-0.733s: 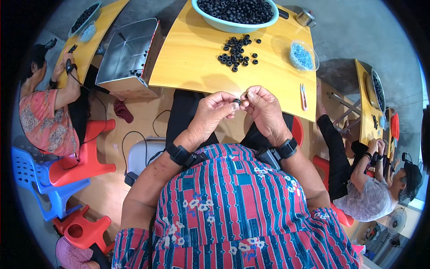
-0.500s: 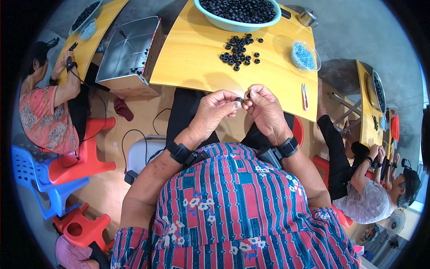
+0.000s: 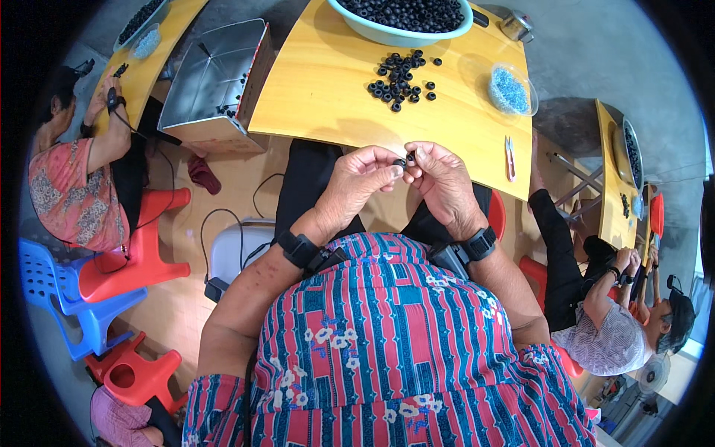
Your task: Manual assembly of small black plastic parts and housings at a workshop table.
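Both my hands are raised in front of the near edge of the yellow table [image 3: 320, 97], fingertips almost meeting. Between thumb and fingers, my left hand [image 3: 356, 186] pinches a small black ring-shaped part [image 3: 400, 162]. My right hand [image 3: 445, 182] is closed in a pinch beside it, with a tiny dark bit showing at the fingertips; what it is I cannot make out. Beyond them on the table lies a loose pile of black ring-shaped parts [image 3: 398, 82]. A light-green basin [image 3: 406, 39] full of the same parts stands behind the pile.
To the right are a clear bowl of small bluish pieces [image 3: 509, 91], thread snips [image 3: 510, 159] and a metal cup [image 3: 517, 27]. An open box [image 3: 212, 82] with a few black parts stands left of the table. Other people sit at tables on both sides, near red stools [image 3: 138, 253].
The fingertips have shifted slightly: the black ring-shaped part in my left hand has turned, and a dark bit now shows at my right fingertips. The view has tilted a little.
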The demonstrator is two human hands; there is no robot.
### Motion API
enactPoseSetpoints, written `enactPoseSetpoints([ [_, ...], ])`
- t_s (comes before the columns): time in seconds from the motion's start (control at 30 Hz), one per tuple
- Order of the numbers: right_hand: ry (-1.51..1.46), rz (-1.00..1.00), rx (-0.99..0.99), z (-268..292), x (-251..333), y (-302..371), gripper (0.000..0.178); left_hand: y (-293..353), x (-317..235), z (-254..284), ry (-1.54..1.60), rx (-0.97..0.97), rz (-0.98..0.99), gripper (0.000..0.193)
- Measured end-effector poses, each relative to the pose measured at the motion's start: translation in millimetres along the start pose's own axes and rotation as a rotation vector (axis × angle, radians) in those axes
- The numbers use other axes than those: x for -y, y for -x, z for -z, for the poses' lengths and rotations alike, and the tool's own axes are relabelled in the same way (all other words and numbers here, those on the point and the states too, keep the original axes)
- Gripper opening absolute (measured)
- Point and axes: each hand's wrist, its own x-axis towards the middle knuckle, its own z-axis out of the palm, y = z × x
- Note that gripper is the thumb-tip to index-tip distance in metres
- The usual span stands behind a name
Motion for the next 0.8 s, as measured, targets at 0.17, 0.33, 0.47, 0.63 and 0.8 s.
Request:
enactPoseSetpoints([
  [0.17,0.063,0.031,0.005,-1.8,1.0,0.9,0.019,-0.5,0.0,1.2,-0.003,0.005,-0.002,0.022],
  [0.33,0.153,0.048,-0.01,-1.9,0.9,1.6,0.017,-1.0,2.6,1.4,0.015,-0.001,-0.007,0.021],
  [0.47,0.182,0.061,-0.025,-3.2,0.1,2.0,0.017,-1.1,5.3,3.1,0.006,-0.002,-0.008,0.02],
  [0.63,0.155,0.056,-0.033,-4.1,0.0,3.5,0.017,-1.7,8.2,3.4,0.033,-0.003,-0.019,0.018],
  [0.8,0.242,0.071,-0.052,-4.0,0.3,3.4,0.016,-1.7,8.8,5.1,0.012,0.002,-0.028,0.018],
])
